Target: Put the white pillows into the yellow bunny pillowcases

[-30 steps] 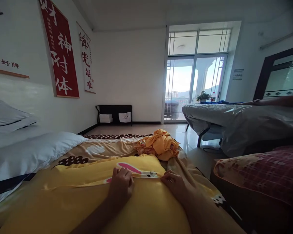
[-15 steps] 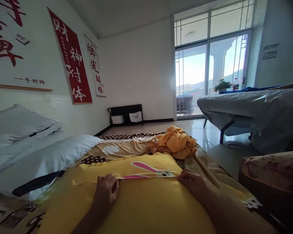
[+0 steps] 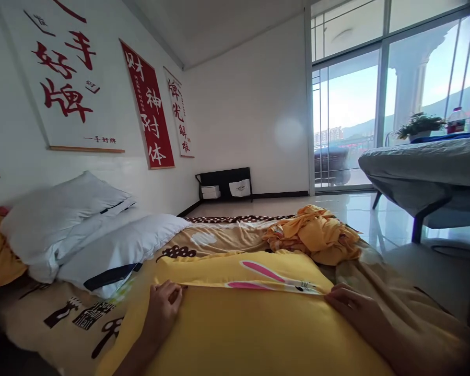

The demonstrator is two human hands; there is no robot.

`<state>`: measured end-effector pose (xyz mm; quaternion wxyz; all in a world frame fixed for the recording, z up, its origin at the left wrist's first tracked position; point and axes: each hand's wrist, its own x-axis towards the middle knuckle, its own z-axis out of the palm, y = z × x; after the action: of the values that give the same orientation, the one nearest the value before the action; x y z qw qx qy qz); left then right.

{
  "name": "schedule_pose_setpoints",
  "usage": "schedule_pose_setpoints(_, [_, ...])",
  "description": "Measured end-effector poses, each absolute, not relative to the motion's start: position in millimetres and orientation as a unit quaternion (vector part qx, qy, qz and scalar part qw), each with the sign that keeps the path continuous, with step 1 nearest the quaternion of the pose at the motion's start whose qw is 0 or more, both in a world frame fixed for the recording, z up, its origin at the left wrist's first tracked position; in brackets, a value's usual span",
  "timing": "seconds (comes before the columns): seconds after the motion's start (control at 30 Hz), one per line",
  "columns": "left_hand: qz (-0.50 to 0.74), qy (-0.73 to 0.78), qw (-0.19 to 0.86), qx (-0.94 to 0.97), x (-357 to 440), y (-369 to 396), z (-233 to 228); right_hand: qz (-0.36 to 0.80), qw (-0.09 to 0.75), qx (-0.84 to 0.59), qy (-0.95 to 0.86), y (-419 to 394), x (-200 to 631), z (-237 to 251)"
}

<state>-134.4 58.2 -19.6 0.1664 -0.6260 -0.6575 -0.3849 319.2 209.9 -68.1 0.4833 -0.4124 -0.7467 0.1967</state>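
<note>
A plump yellow pillow [image 3: 254, 334] with a printed rabbit, its ears pink, lies in front of me on the bed. Across its upper part runs a straight fold or hem in the yellow cloth. My left hand [image 3: 165, 303] pinches that line near the pillow's left side, fingers closed. At the other end, by the rabbit's face, my right hand [image 3: 350, 305] pinches the same line between thumb and fingers. The cloth between both hands looks drawn taut. Just beyond the pillow sits a crumpled heap of orange-yellow cloth [image 3: 317, 232].
White pillows [image 3: 121, 256] with dark trim lie at the left on the patterned brown bed sheet [image 3: 58, 334]. A covered table [image 3: 431, 162] with a potted plant [image 3: 421, 125] and a bottle [image 3: 456, 120] stands at right. A low black rack [image 3: 224, 183] is against the far wall.
My view has turned left, so the room appears shifted right. My hands are farther apart along the fold, still pinching it, and more of the cloth line shows between them.
</note>
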Motion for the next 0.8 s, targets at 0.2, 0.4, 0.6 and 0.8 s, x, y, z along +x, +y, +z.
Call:
schedule_pose_setpoints(0.2, [-0.462, -0.642, 0.122, -0.599, -131, 58, -34, 0.078, 0.506, -0.442, -0.736, 212, 301, -66])
schedule_pose_setpoints(0.4, [-0.476, -0.627, 0.184, -0.589, -129, 60, -44, -0.059, 0.315, -0.309, -0.895, 137, 177, 6])
schedule_pose_setpoints(0.6, [-0.499, -0.616, 0.208, -0.573, -133, 59, -47, -0.099, 0.146, -0.214, -0.961, 92, 20, 69])
schedule_pose_setpoints(0.8, [-0.532, -0.646, 0.09, -0.541, -134, 54, -53, 0.035, 0.153, -0.207, -0.966, 126, -12, 39])
